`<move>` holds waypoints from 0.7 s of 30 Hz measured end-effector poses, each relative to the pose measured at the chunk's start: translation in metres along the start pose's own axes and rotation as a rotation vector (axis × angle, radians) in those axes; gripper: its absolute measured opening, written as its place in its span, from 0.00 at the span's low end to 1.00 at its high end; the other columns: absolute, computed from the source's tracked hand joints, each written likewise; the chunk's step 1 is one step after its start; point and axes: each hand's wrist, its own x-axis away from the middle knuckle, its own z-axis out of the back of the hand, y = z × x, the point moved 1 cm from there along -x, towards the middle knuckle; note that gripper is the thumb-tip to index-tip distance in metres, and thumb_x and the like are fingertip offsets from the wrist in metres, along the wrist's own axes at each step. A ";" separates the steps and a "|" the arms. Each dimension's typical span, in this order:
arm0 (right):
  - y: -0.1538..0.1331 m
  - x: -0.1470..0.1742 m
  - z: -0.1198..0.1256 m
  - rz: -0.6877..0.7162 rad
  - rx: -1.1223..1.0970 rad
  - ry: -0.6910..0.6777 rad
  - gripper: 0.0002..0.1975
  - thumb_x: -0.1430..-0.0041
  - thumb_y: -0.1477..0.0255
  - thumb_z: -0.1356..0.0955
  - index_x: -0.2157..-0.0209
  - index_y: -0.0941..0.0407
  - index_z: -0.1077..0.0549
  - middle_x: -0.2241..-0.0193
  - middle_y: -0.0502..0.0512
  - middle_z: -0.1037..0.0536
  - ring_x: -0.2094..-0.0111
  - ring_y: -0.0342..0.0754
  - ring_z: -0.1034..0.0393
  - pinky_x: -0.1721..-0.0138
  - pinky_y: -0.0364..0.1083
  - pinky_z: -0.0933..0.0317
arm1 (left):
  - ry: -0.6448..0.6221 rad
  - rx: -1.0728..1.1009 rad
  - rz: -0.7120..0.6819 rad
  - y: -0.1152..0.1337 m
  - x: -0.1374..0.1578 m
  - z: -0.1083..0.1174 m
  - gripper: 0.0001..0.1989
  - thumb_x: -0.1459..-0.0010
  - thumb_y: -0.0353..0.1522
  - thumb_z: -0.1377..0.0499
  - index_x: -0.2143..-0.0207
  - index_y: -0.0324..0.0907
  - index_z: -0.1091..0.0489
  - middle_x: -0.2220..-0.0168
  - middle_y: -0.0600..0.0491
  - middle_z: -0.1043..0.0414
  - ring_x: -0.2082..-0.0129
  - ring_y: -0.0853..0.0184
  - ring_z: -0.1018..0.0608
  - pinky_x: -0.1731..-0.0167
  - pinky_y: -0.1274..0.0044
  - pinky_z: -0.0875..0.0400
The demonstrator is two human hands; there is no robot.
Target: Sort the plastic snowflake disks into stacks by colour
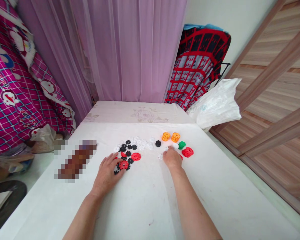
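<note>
My left hand (109, 171) rests at the near left side of a loose group of notched plastic discs, its fingers spread over red and black ones. A red disc (123, 164) lies by its fingertips, another red disc (136, 156) just beyond, with black discs (128, 142) scattered behind. My right hand (173, 159) is curled down at the right, fingers closed at a white notched disc (166, 149); its fingertips are partly hidden. Around it stand a white stack (175, 146), a green stack (181, 145) and a red stack (188, 152).
White discs (140, 143) form a loose heap behind the black ones. Beyond my right hand are a black stack (158, 143) and two orange stacks (166, 136). A blurred brownish object (77, 160) lies on the white table (140, 206) at left. A white bag (217, 103) stands behind the right corner.
</note>
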 end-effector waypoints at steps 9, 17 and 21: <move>-0.002 0.012 -0.002 0.085 0.052 0.010 0.19 0.35 0.70 0.42 0.46 0.59 0.34 0.54 0.66 0.22 0.54 0.55 0.27 0.58 0.49 0.38 | 0.003 0.003 -0.004 -0.002 -0.001 -0.001 0.16 0.44 0.41 0.43 0.55 0.48 0.26 0.39 0.46 0.34 0.38 0.51 0.34 0.40 0.53 0.42; 0.006 0.016 -0.003 0.054 0.000 0.023 0.21 0.37 0.63 0.41 0.47 0.59 0.33 0.58 0.65 0.21 0.55 0.56 0.26 0.61 0.49 0.38 | 0.003 0.004 0.002 -0.002 -0.001 -0.002 0.16 0.44 0.41 0.43 0.55 0.48 0.27 0.39 0.47 0.34 0.38 0.52 0.34 0.39 0.53 0.43; 0.003 0.011 -0.003 0.016 -0.026 0.033 0.21 0.39 0.61 0.39 0.51 0.60 0.30 0.58 0.66 0.21 0.55 0.57 0.26 0.60 0.49 0.37 | 0.002 0.005 0.001 -0.001 -0.001 -0.001 0.16 0.44 0.41 0.43 0.55 0.48 0.27 0.39 0.47 0.34 0.39 0.52 0.33 0.39 0.54 0.42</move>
